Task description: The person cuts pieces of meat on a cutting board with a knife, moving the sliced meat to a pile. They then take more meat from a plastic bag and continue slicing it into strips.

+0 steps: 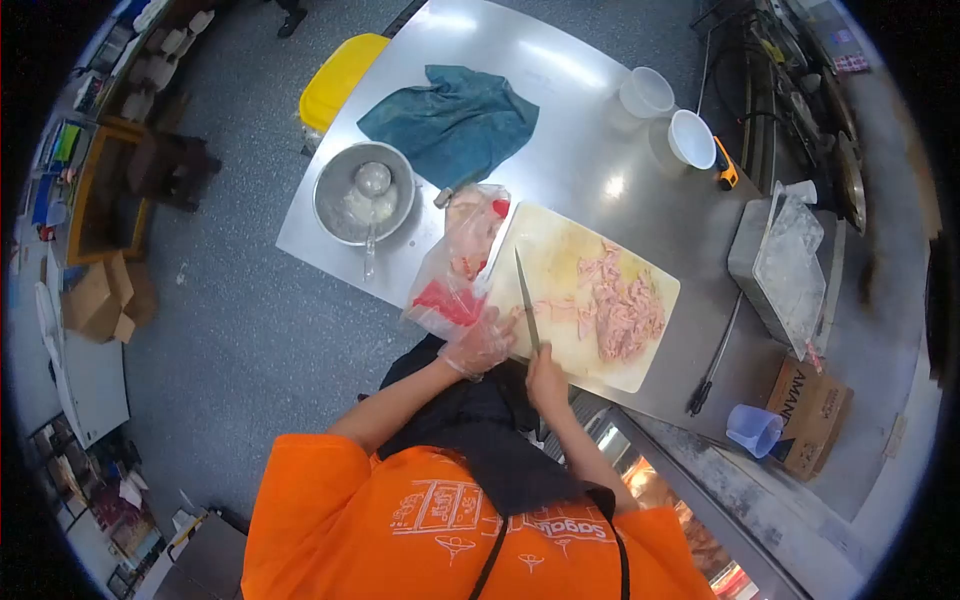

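My right hand (546,382) is closed around the handle of a kitchen knife (527,293). Its long blade lies over the white cutting board (637,375) and points away from me. At the board's near left edge, my left hand (480,346) wears a clear plastic glove. Its fingers are bent and pressed on a piece of raw meat beside the blade, partly hidden by the hand. Cut pale pink raw meat (625,312) is heaped on the right half of the board. Against the board's left side rests a clear plastic bag (455,275) with red print and more meat inside.
A metal bowl (330,205) with a ladle (371,228) stands left on the steel table (570,150). Behind lies a teal cloth (455,120). White plastic tubs (692,140) and a yellow-black tool (727,165) are back right. A metal container (752,245) stands at right.
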A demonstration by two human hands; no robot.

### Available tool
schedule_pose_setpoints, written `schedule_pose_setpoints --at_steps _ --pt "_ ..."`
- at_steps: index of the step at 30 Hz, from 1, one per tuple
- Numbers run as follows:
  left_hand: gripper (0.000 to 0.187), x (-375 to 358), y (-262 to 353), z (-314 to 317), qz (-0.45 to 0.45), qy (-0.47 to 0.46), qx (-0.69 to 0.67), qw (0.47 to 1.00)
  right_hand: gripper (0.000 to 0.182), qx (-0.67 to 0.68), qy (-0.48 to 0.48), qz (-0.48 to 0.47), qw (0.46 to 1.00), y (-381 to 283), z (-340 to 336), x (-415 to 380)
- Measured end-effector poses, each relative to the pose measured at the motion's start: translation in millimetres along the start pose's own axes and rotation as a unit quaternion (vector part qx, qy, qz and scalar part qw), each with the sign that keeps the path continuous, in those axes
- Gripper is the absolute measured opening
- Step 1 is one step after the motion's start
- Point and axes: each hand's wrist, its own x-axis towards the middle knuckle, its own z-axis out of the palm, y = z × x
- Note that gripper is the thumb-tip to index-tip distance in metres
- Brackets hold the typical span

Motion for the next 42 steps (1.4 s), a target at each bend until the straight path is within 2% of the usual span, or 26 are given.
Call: schedule_pose_setpoints --at_steps 1,3,5,7,8,11,12,14,15,16,19,20,22,23,25,26,27,29,30,31,33,34,35,36,40,42 --pt "0.025 6 2 -7 -0.067 -0.053 -0.075 0.994 0.023 0.001 0.004 0.000 1.000 7 2 -14" --pt "0.023 19 4 -2 -0.108 -0.034 -0.113 0.987 0.023 0.009 0.044 -0.014 0.999 8 5 -26" --pt "0.022 30 0 -1 -0.150 -0.018 -0.140 0.978 0.024 0.030 0.038 -0.012 0.999 -2 0 -15" --pt "0.023 43 -2 -2 -0.207 -0.131 -0.182 0.952 0.024 0.046 0.031 -0.009 0.998 -14 -4 3" --pt "0.023 46 0 -2 -0.210 -0.129 -0.177 0.953 0.023 0.037 0.051 -0.018 0.998 -19 -8 13" --pt "0.022 53 -1 -5 -0.198 -0.255 -0.099 0.941 0.022 0.031 0.072 -0.020 0.997 -25 -16 12" --pt "0.022 53 -6 -3 -0.197 -0.251 -0.091 0.943 0.023 0.034 0.074 0.005 0.997 -18 -13 3" --pt "0.021 47 -10 5 -0.010 -0.340 0.013 0.940 0.024 0.052 0.083 0.054 0.994 2 -5 -14" --pt "0.021 45 -7 11 -0.010 -0.338 0.016 0.941 0.024 0.065 0.088 0.080 0.991 15 -1 -24" --pt "0.023 42 -6 19 -0.084 -0.267 -0.061 0.958 0.024 0.075 0.115 0.089 0.986 25 0 -34" --pt "0.031 53 8 48 -0.263 -0.198 -0.189 0.925 0.025 0.092 0.169 0.129 0.973 55 -2 -54" --pt "0.035 64 14 22 -0.234 -0.124 -0.246 0.932 0.025 0.098 0.197 0.161 0.962 60 -3 -55" --pt "0.048 81 19 -49 -0.181 0.034 -0.277 0.943 0.026 0.114 0.220 0.135 0.959 59 -11 -56" --pt "0.048 80 11 -64 -0.182 0.038 -0.274 0.943 0.026 0.128 0.239 0.114 0.956 56 -17 -56" --pt "0.048 73 -13 -87 -0.317 0.030 -0.348 0.882 0.026 0.144 0.230 0.106 0.957 48 -18 -53" --pt "0.048 68 -24 -98 -0.324 0.038 -0.341 0.882 0.029 0.142 0.211 0.068 0.965 49 -12 -52" --pt "0.043 60 -39 -112 -0.413 -0.034 -0.323 0.851 0.031 0.141 0.189 0.023 0.971 37 -12 -47" --pt "0.035 28 -75 -80 -0.475 -0.050 -0.332 0.813 0.030 0.147 0.104 0.009 0.984 19 -9 -49" --pt "0.034 24 -87 -56 -0.473 -0.007 -0.335 0.815 0.031 0.110 0.128 -0.065 0.983 27 10 -42" --pt "0.032 21 -98 -35 -0.470 0.035 -0.336 0.816 0.032 0.196 0.084 -0.048 0.976 43 30 -35" --pt "0.034 75 -124 -34 -0.372 -0.005 -0.111 0.921 0.032 0.246 0.046 -0.004 0.968 54 40 -20" --pt "0.034 82 -132 -34 -0.338 -0.036 -0.066 0.938 0.032 0.269 0.028 0.019 0.962 58 44 -13" --pt "0.034 89 -140 -34 -0.302 -0.062 -0.020 0.951 0.029 0.043 0.045 -0.023 0.998 26 9 -29" --pt "0.034 90 -139 -35 -0.297 -0.067 -0.029 0.952 0.028 0.042 0.091 -0.065 0.993 42 16 -22" --pt "0.031 71 -119 -66 -0.337 -0.002 -0.142 0.931 0.031 0.063 0.066 -0.067 0.994 43 -15 -20" --pt "0.030 62 -115 -78 -0.343 0.029 -0.184 0.921 0.042 0.022 0.007 0.009 1.000 36 -23 -20"
